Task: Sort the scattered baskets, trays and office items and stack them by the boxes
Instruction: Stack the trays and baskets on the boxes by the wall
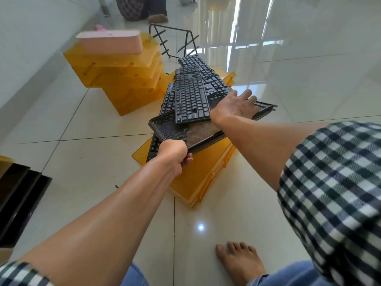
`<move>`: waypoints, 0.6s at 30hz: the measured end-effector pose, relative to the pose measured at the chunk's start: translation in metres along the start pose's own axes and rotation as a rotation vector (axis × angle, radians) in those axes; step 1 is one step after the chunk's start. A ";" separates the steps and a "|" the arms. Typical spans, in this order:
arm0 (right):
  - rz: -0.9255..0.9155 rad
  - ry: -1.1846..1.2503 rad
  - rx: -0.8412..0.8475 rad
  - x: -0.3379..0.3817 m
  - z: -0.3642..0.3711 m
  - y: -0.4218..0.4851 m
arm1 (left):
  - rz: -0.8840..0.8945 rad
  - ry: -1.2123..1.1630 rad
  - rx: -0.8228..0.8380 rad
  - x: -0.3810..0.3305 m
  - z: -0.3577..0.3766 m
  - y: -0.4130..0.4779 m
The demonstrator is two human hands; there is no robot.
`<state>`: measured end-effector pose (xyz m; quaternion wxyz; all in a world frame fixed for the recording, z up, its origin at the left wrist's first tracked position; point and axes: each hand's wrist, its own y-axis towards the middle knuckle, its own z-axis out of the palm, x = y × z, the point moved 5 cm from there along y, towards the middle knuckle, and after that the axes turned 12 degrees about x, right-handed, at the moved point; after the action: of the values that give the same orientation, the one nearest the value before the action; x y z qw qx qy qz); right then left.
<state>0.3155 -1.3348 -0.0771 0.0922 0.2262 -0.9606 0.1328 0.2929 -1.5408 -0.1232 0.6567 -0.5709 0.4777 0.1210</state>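
Observation:
A black mesh tray (185, 133) is lifted and tilted above flat orange trays (195, 178) on the floor. My left hand (175, 155) grips its near corner. My right hand (237, 106) reaches over the tray's far side with fingers spread, touching the far rim. Several black keyboards (190, 100) lie piled across the tray and the orange trays, one resting in the tray, with a cable looped on top.
A stack of orange acrylic organisers (123, 79) stands at the left with a pink box (111, 43) on top. A black wire rack (173, 41) sits behind. Black trays (18, 199) lie at the left edge. My bare foot (239, 261) is on the tiles; another person sits far back.

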 end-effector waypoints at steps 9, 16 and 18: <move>0.137 0.167 0.179 -0.050 -0.017 -0.013 | -0.076 0.070 0.136 -0.009 0.004 -0.041; -0.496 -0.067 0.757 -0.203 0.266 -0.180 | -0.117 0.077 0.135 0.002 -0.015 -0.063; -0.240 0.178 0.770 -0.219 0.259 -0.160 | -0.109 0.076 0.129 0.002 -0.028 -0.066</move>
<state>0.5515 -1.4599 -0.3407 0.0983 0.3424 -0.7958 0.4898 0.3268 -1.5865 -0.0795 0.6792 -0.5568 0.4771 0.0322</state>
